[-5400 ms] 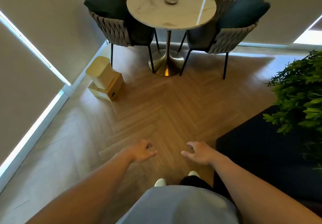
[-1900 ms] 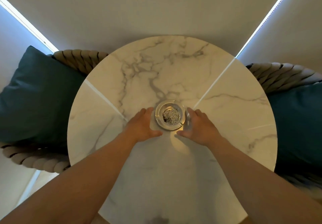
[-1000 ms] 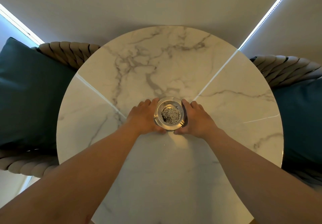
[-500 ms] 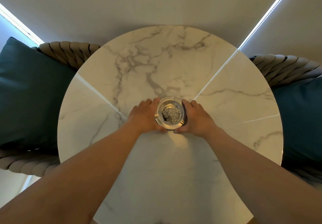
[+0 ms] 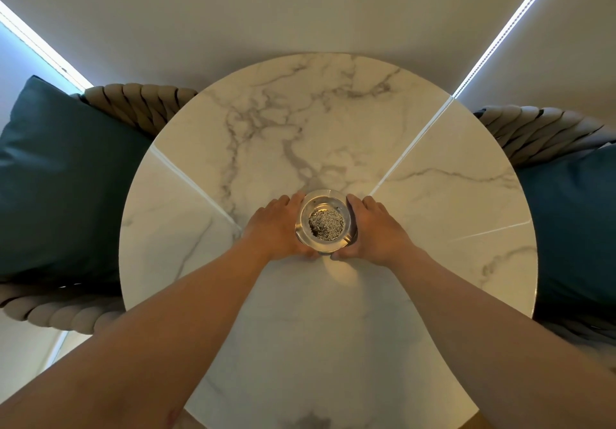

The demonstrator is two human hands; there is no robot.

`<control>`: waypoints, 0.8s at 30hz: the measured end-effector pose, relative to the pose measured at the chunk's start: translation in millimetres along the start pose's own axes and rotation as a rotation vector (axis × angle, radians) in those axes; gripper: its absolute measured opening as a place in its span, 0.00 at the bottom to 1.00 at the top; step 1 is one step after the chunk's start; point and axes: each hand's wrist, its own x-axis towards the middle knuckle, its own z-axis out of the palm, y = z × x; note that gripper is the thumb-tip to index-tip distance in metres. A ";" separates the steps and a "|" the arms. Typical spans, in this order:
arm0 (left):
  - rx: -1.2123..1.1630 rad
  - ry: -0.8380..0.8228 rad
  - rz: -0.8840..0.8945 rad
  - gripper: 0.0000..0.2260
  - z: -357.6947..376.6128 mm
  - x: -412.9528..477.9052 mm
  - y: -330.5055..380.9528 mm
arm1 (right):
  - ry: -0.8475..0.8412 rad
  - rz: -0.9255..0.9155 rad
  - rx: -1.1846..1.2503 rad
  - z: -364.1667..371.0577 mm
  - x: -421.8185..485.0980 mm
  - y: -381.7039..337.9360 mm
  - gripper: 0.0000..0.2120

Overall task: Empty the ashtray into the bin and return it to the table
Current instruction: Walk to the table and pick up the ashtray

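A round glass ashtray [image 5: 325, 222] with a heap of grey ash in its bowl is at the middle of the round white marble table [image 5: 433, 228]. My left hand [image 5: 278, 228] cups its left side and my right hand [image 5: 373, 228] cups its right side, thumbs curled round its near edge. It looks held slightly above the tabletop, with a warm glow on the marble just below it. The bin is out of sight.
Two woven rope chairs flank the table, each with a dark teal cushion: one on the left [image 5: 60, 188], one on the right [image 5: 573, 228]. Pale roller blinds [image 5: 300, 5] close the corner behind the table.
Both hands closed in from beside the ashtray onto its sides. In the last half second the ashtray has come a little toward me and seems to have risen slightly.
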 end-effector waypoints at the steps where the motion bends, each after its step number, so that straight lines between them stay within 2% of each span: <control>1: 0.003 -0.002 -0.001 0.52 -0.1 -2.8 -0.5 | 0.000 0.000 0.004 0.9 -2.1 -1.6 0.51; 15: -0.016 0.004 0.034 0.50 -1.7 -63.6 -6.7 | 0.017 0.021 0.023 16.6 -51.6 -31.1 0.59; 24: -0.100 -0.017 0.047 0.48 11.2 -115.9 -21.0 | -0.018 0.072 0.017 38.6 -97.4 -61.1 0.57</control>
